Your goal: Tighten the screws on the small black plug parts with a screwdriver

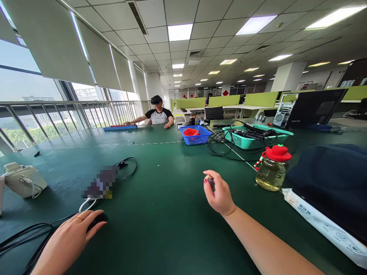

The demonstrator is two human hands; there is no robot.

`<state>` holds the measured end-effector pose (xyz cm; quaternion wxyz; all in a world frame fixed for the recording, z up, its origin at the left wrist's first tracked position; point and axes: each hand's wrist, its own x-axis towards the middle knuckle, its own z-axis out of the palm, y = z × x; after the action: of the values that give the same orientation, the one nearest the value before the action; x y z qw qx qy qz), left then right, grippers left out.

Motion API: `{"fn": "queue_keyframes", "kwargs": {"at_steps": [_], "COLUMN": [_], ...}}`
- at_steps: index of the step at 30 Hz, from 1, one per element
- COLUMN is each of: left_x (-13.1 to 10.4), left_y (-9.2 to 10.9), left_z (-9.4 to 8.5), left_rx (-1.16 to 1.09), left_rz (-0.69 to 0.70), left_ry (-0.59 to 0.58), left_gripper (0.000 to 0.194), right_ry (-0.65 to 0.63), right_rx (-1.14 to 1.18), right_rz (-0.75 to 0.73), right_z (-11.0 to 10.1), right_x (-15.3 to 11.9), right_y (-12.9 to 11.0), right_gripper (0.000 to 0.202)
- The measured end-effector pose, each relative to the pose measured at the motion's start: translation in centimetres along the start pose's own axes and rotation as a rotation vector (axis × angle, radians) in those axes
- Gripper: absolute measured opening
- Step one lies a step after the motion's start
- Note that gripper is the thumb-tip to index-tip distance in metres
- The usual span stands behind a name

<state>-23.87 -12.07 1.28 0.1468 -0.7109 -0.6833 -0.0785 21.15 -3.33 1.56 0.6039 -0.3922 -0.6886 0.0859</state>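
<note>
My left hand (76,233) rests at the lower left of the green table, its fingers curved over a small black object (96,221), mostly hidden, that looks like a mouse. Above the table's middle, my right hand (219,193) pinches a small dark object (211,182) with a brownish tip between thumb and fingers. A blurred dark device (101,182) with white and black cables lies just beyond my left hand. To the right of my right hand stands a glass jar (271,175) with a red lid and yellowish liquid.
Farther back sit a blue basket (195,135) with red pieces and a teal basket (248,142) of black cables. A beige container (24,180) stands left. At right lie a dark cloth (329,172) and a long white box (323,225). A person (159,114) sits across the table.
</note>
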Motion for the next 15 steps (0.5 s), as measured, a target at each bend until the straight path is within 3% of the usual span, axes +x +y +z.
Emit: {"fn": "queue_keyframes", "kwargs": {"at_steps": [3, 8, 12, 15], "left_x": [1.6, 5.7, 10.1, 12.6], "left_y": [3.7, 14.1, 21.7, 25.2], "left_z": [-1.5, -3.7, -3.0, -1.5], "left_rx": [-0.088, -0.26, -0.359, -0.383], "left_rz": [0.137, 0.491, 0.591, 0.585], "left_ry": [0.042, -0.027, -0.083, -0.1], "left_gripper": [0.051, 0.035, 0.038, 0.038], "right_ry": [-0.093, -0.096, -0.114, -0.122], "right_rx": [-0.119, -0.217, -0.196, -0.162], "right_rz": [-0.148, -0.335, -0.303, -0.213], "right_z": [0.3, 0.7, 0.3, 0.0], "right_x": [-0.3, -0.3, -0.1, -0.1], "right_y": [-0.5, -0.3, -0.3, -0.3], "right_gripper": [0.023, 0.024, 0.019, 0.015]}}
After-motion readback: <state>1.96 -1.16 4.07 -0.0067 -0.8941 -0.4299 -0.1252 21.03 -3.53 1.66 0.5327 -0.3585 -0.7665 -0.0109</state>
